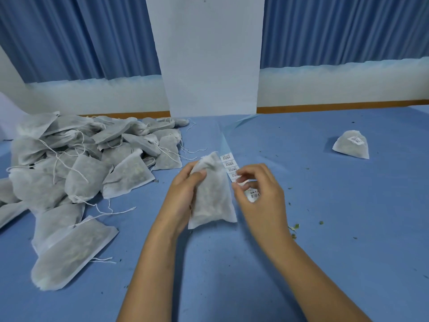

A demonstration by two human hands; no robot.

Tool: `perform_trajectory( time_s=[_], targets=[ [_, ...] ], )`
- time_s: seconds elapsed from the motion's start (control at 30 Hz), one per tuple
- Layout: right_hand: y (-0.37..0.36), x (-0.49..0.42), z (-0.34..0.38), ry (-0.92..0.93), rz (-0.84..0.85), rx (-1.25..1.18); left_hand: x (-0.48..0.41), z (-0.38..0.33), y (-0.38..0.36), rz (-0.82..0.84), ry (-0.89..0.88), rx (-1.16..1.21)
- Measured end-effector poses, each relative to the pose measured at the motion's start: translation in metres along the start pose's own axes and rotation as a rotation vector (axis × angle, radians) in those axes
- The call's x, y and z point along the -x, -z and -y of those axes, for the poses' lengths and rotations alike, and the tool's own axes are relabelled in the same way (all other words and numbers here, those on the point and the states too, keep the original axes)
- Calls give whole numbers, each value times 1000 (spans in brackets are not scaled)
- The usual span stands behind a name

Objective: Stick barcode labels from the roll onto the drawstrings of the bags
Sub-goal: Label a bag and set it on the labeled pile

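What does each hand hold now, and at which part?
The left hand grips the white filled fabric bag by its upper left side. The right hand pinches the white barcode label strip at its near end.

Barcodes and small print on the label strip [229, 162], the right hand's [263, 182] label [253, 194] and the sticker [355, 140] on the far bag [348, 151] are unreadable.

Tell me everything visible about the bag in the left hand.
The bag is a pouch of white, slightly sheer non-woven fabric, with dark filling showing through. Its gathered neck points away from the person, flat bottom seam towards them. The left hand grips its left side, thumb across the front. Beside it runs the label strip.
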State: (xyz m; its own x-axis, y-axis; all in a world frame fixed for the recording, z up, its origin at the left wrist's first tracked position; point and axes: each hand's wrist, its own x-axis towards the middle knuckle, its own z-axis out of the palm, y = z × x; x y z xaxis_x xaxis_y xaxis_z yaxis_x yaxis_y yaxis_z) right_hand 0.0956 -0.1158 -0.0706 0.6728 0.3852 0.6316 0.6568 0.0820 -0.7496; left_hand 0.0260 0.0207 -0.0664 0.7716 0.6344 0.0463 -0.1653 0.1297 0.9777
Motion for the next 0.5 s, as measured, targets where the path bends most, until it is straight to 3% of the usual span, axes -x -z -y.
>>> perform_trajectory(
  time_s=[0.23, 0.37, 0.5],
  targets=[
    [12, -14, -4, -302, 231, -280, 8, -5, -3, 310, -60, -188],
    [21, -18, -7, -348, 183, -203, 7, -5, -1, 234, -47, -215],
    [29, -23, -13, -233, 181, 135, 6, -5, 2, 176, -68, -239]
  ],
)
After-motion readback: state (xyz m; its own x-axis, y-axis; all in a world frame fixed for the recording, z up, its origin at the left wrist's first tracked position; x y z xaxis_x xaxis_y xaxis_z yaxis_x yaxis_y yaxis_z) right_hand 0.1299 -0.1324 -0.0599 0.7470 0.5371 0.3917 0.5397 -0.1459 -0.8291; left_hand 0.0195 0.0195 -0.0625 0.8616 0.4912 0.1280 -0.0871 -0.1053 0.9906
